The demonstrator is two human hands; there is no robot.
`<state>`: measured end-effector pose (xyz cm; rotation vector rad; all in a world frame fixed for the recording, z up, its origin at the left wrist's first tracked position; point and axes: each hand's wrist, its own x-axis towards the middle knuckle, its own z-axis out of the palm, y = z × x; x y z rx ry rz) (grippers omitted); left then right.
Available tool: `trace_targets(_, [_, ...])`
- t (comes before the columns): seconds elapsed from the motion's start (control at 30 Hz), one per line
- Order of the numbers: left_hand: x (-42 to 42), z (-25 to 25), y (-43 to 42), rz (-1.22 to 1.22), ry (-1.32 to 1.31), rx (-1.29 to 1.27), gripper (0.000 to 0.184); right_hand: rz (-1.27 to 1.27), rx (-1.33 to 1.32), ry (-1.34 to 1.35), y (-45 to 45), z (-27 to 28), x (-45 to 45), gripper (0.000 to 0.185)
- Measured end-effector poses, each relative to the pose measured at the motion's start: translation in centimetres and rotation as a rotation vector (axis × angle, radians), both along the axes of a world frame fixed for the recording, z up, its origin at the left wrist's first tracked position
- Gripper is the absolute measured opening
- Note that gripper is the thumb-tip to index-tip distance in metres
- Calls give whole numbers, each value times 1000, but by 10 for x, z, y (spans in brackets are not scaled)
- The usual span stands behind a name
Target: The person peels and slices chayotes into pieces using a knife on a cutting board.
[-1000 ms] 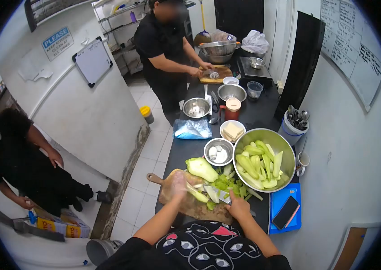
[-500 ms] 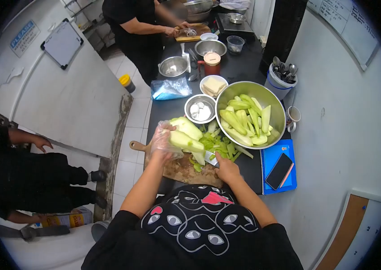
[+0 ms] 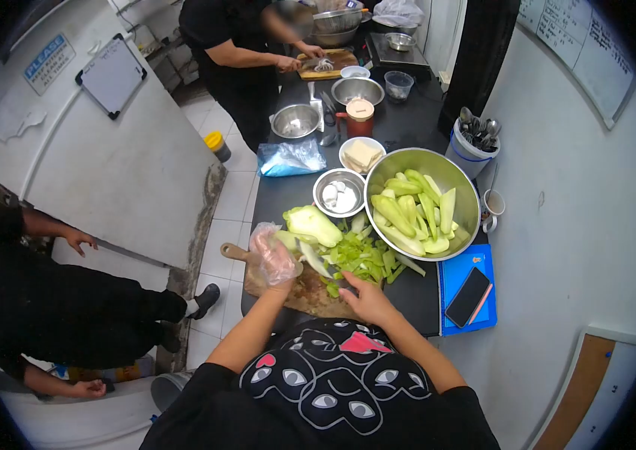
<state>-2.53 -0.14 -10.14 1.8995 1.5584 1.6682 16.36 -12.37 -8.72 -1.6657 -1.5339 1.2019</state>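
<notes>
Gloved left hand holds a green piece beside the knife

Left of the frame's centre, the person's left hand (image 3: 273, 253), in a clear plastic glove, is curled around a pale green piece (image 3: 288, 238); the wrinkled glove hides the exact finger grip. The piece lies against the fingers and juts out on their right side, above the board (image 3: 299, 298).

Near the centre, the right hand (image 3: 366, 298) is closed around the knife (image 3: 316, 261), its handle mostly hidden. The blade slants up and left, its tip near the piece and the glove.

Just above the piece lies a larger gourd (image 3: 312, 225). Light green cuttings (image 3: 366, 255) are heaped right of the blade, just above the right hand, partly on the board.

Right of centre stands a large bowl (image 3: 469, 169) of cut lengths (image 3: 411, 210). A smaller bowl (image 3: 319, 196) with white items touches or nearly touches it. At the lower right, a phone (image 3: 468, 296) rests on a blue folder (image 3: 487, 259). In the upper part of the frame, a co-worker (image 3: 220, 45) bends over another board.
</notes>
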Motion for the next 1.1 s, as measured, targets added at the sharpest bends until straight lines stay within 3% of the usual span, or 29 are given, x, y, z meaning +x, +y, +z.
trace_targets(0.07, [1,7,-5,-19,18,-29,28,15,48,46,1,-11,-4,51])
trace_targets(0.17, [-2,13,-6,-130,-54,23,27,-94,-142,32,7,-35,9,50])
trace_targets(0.3, [-10,27,-6,-142,59,-4,27,-58,-151,-205,-3,-37,26,52])
trace_targets(0.4, [14,28,7,-221,38,-79,31,-57,-215,-267,-7,-24,31,55])
trace_targets(0.5, [69,17,23,-383,-209,-93,30,-54,-236,-295,-8,-19,29,56])
trace_targets(0.53, [85,33,19,-423,-92,9,35,-46,-241,-294,-8,-17,28,56])
trace_targets(0.63, [126,55,9,-611,-272,-250,45,-40,-247,-290,-11,-8,30,60])
trace_targets(0.67, [126,35,21,-597,-117,-205,54,-42,-260,-292,-14,-2,32,61])
trace_targets(0.8, [93,33,15,-692,393,15,56,-72,-209,-227,-22,0,42,69])
trace_targets(0.9, [60,48,1,-1054,664,-40,55,-14,-194,-233,-20,3,49,79])
trace_targets(1.0, [50,42,-31,-987,1082,17,51,-13,-142,-262,-12,9,42,90])
trace_targets(1.1, [51,34,-43,-888,1056,125,49,15,-93,-252,-4,18,30,98])
